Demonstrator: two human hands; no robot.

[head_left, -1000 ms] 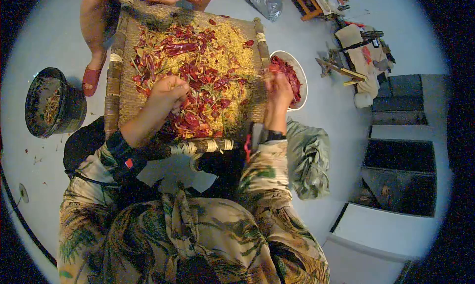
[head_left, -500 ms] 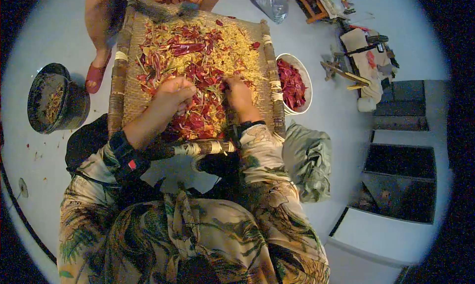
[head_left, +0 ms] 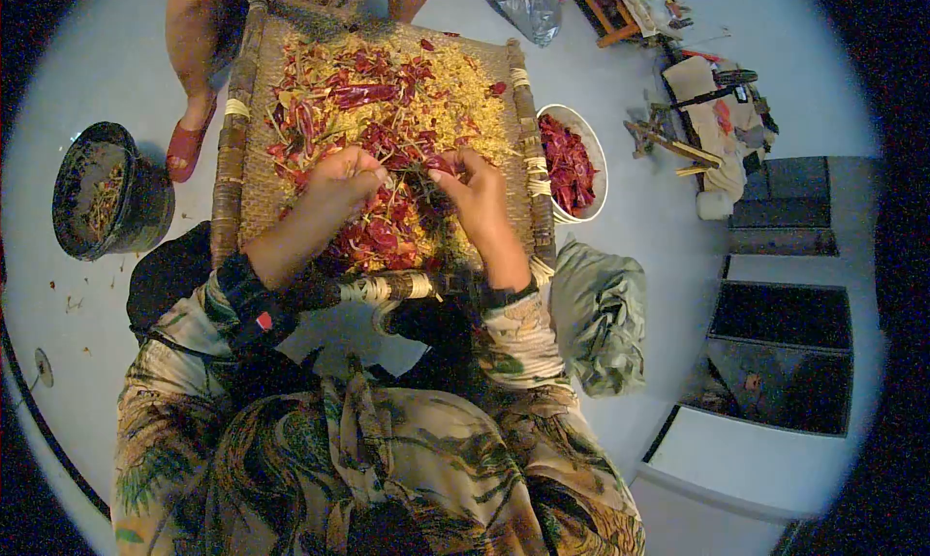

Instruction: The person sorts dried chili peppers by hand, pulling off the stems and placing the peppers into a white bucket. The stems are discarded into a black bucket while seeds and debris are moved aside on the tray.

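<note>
A woven tray (head_left: 234, 149) with a wooden frame lies before me, covered with yellow seeds (head_left: 465, 81) and dried red chili pieces (head_left: 387, 241). Over its middle, my left hand (head_left: 344, 180) is closed, its thumb and fingers pinched together; what they hold is too small to name. My right hand (head_left: 475, 193) pinches a dark red chili piece (head_left: 444, 165) between thumb and fingers, just right of the left hand. Chili pieces lie under and between both hands.
A black bucket (head_left: 145, 207) with stems inside stands at left. Right of the tray are a white bucket (head_left: 603, 169) of red chilies and a greenish sack (head_left: 601, 314). Another person's leg (head_left: 189, 52) and red slipper (head_left: 186, 151) show beyond the tray.
My right hand has turned and its wrist has shifted right, with a red piece now visible in its fingers. The other person's hands have moved apart at the far edge. My left hand has barely moved.
</note>
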